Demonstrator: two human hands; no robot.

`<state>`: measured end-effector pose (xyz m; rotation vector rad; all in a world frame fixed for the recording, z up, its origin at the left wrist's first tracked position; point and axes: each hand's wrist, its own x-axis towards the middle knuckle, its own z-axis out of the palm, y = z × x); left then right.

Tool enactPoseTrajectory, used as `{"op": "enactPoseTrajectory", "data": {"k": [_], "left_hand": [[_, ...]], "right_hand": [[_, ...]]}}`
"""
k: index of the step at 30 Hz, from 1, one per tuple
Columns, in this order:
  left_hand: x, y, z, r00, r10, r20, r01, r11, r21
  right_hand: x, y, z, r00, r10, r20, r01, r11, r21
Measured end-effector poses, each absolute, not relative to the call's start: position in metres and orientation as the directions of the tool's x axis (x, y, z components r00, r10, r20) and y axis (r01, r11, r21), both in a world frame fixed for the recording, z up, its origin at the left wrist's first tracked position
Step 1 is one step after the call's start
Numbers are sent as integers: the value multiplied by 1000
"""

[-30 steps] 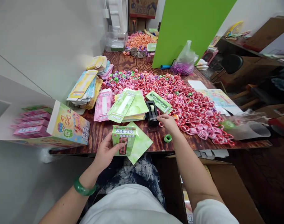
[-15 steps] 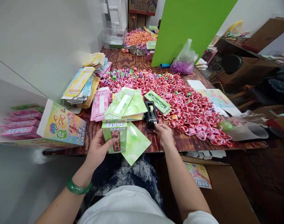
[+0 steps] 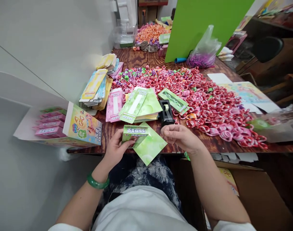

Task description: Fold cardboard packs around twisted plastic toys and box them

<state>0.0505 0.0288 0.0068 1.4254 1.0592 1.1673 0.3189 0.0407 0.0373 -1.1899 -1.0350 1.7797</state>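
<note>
A small green printed box (image 3: 136, 131) is gripped by my left hand (image 3: 116, 149), fingers behind it and thumb across its front. Under and beside the box, a square green sheet (image 3: 151, 144) overhangs the table's front edge. My right hand (image 3: 178, 136) is closed in a pinch just in front of the black tape dispenser (image 3: 166, 113); what is between the fingertips is too small to make out. Behind the box lie green printed cards (image 3: 134, 107) on a stack of green and yellow sheets. A green package with a window (image 3: 174, 101) lies beside the dispenser.
A large pile of red and pink twisted rings (image 3: 204, 96) covers the table's middle and right. At left stand an open display box (image 3: 85, 128) with pink boxes and stacks of cards (image 3: 94, 86). A plastic bag (image 3: 204, 51) sits behind; a cardboard box (image 3: 259, 192) is below right.
My right hand has pulled back from the tape dispenser toward me, fingers pinched. The green box in my left hand has tilted, so its front shows less. The view has shifted to the right.
</note>
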Motion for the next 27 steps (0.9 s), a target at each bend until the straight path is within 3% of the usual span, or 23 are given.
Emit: {"op": "enactPoseTrajectory", "data": {"k": [4, 11, 16, 18, 22, 24, 27], "left_hand": [[48, 28, 2, 219, 967, 133, 126, -163, 979], [50, 24, -3, 255, 962, 100, 84, -125, 989], [67, 20, -9, 267, 964, -9, -163, 55, 985], [76, 20, -5, 239, 969, -57, -271, 123, 955], [84, 24, 15, 31, 989, -144, -409, 144, 901], [81, 25, 24, 160, 966, -205, -423, 254, 870], [71, 27, 25, 537, 810, -235, -375, 479, 794]], "right_hand": [[303, 49, 68, -511, 790, -339, -35, -413, -910], [291, 66, 71, -469, 766, -440, 91, -454, -886], [284, 60, 49, -564, 691, -453, -25, -563, -826], [277, 52, 36, -543, 740, -397, -137, -545, -828], [261, 27, 9, -323, 913, -250, -287, -346, -893], [255, 13, -1, -297, 929, -221, -319, -315, -894], [254, -1, -9, -400, 884, -242, -342, -389, -855]]}}
